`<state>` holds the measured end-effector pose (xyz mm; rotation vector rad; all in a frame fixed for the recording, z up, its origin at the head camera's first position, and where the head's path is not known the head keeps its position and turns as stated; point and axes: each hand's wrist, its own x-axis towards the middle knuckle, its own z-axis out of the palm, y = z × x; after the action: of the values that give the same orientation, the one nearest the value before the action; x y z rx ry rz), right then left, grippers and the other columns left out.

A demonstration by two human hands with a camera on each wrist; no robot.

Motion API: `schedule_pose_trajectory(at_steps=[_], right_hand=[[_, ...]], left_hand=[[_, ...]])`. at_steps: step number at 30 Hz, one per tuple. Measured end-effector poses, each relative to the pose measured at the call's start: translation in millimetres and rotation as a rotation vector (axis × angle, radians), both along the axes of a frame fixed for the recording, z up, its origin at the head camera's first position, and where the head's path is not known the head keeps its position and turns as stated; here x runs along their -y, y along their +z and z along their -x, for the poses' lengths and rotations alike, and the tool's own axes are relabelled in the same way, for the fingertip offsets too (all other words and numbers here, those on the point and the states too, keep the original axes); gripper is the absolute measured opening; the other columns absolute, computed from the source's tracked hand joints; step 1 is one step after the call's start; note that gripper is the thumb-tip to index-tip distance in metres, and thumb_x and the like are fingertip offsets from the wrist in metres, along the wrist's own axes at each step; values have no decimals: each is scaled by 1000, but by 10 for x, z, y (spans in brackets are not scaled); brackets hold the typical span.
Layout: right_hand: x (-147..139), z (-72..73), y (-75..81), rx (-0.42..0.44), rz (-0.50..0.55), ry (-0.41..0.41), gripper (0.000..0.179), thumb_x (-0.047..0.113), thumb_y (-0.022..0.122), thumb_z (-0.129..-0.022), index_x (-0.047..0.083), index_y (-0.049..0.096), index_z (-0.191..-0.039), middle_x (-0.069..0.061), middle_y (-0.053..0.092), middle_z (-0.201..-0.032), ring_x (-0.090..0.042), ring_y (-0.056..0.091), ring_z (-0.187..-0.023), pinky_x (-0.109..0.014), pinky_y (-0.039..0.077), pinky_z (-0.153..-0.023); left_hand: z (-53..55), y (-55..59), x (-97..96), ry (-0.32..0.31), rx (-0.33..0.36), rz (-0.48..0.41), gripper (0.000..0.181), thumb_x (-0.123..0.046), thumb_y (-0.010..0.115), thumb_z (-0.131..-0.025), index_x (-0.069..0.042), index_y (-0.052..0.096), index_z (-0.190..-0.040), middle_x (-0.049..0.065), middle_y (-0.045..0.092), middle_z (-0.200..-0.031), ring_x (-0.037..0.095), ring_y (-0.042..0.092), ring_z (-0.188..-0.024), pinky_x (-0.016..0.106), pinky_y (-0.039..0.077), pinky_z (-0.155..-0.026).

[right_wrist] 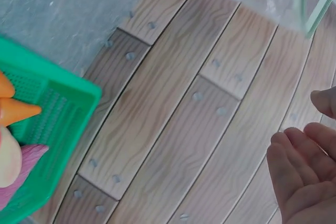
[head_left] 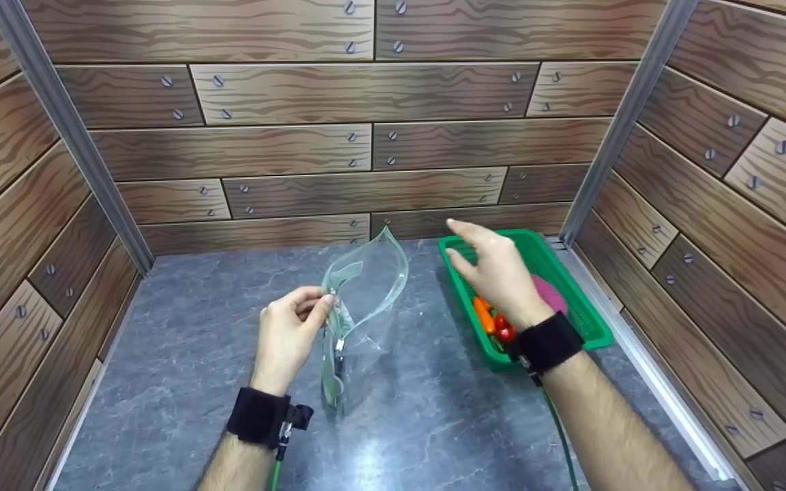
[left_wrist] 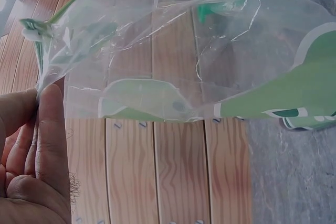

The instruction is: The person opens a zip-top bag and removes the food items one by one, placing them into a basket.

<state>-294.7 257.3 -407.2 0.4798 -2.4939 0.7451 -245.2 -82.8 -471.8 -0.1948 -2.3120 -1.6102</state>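
My left hand (head_left: 290, 327) pinches the edge of a clear plastic bag (head_left: 372, 279) with green printing, between thumb and fingers. The bag's mouth gapes toward the right, and its body hangs down close to the table. In the left wrist view the transparent bag (left_wrist: 173, 45) spreads out beyond the thumb and fingers. My right hand (head_left: 499, 269) is in the air above a green basket (head_left: 587, 324), fingers extended and holding nothing. In the basket are orange carrot-like pieces (head_left: 483, 317), small red round pieces (head_left: 504, 331) and a pink-purple item (head_left: 550, 294), partly hidden by my wrist.
The grey marbled tabletop (head_left: 181, 382) is enclosed by wood-patterned panels (head_left: 284, 88) at the back and sides. A metal strip (head_left: 659, 375) runs along the right edge. Cables trail from both black wristbands.
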Motion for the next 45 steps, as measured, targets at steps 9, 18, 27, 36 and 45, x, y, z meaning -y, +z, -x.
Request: schedule_pose_trajectory(at_steps=[9,18,27,36,45], right_hand=[[326,-127,17,-92,-109,165,43,9,82,-110,0,76,-152,-22,81,-150,-40,79,-141,-57,63,-121],[605,-120,-160,-29,-251,270,40,8,84,-107,2,80,-146,-18,85,-143,-36,83,-133,-51,67,-115],[834,-81,-265,2,-381,264,35,10,77,-113,5,80,-147,-14,86,-142,-33,84,-131,-48,70,-109],[985,-21,-334,-20,-444,290,31,9,77,-113,7,82,-143,-11,87,-139,-31,86,-125,-45,72,-101],[1180,72,-436,136,-574,266,18,8,84,-107,6,87,-125,-11,91,-116,-35,88,-104,-49,73,-91]], left_hand=[[-34,-22,-68,-30,5,11,16,-20,82,-113,-8,89,-122,9,93,-109,16,85,-88,17,63,-76],[-51,-71,-96,-35,19,16,16,-18,82,-112,-8,89,-123,8,92,-107,13,83,-84,20,65,-75],[-76,-114,-119,-43,21,15,15,-18,82,-113,-8,89,-120,8,92,-106,15,84,-84,20,65,-76],[-116,-163,-98,-30,29,33,14,-18,82,-112,-10,89,-121,5,93,-106,14,85,-85,21,65,-75],[-166,-242,-111,-39,55,21,16,-18,83,-112,-7,88,-122,7,92,-106,17,85,-86,22,66,-75]])
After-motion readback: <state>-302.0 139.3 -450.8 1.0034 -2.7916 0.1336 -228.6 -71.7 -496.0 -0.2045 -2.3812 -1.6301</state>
